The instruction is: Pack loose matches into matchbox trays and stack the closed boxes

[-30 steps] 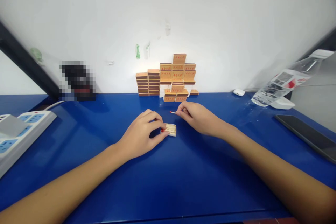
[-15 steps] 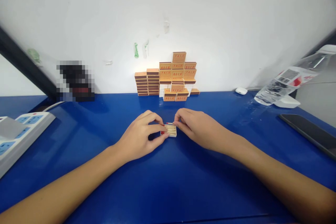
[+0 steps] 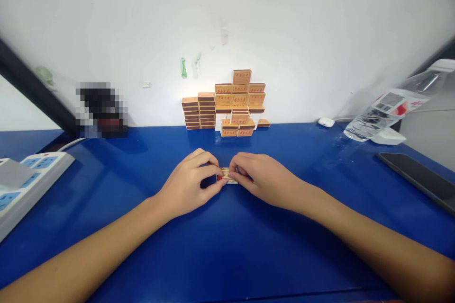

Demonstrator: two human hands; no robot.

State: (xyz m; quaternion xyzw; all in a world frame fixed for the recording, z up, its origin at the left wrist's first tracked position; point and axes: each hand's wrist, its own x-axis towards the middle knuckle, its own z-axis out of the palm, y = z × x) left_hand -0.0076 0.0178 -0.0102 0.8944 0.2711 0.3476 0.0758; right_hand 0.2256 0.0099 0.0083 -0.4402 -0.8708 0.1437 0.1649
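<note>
An open matchbox tray with several red-tipped matches lies on the blue table in front of me. My left hand grips its left end, thumb on the near side and fingers over the far side. From the right, my right hand reaches over the tray, thumb and forefinger pinched on a match at the top of the pile. Its fingers hide most of that match and the tray's right part. Behind both hands, closed matchboxes are stacked against the wall.
A shorter matchbox column stands left of the big stack. At left are a power strip and a blurred dark object. To the right are a tilted water bottle, a small white case and a phone.
My right hand has moved left and down with the match, from just above the tray's right side onto the matches inside. My left hand stays on the tray.
</note>
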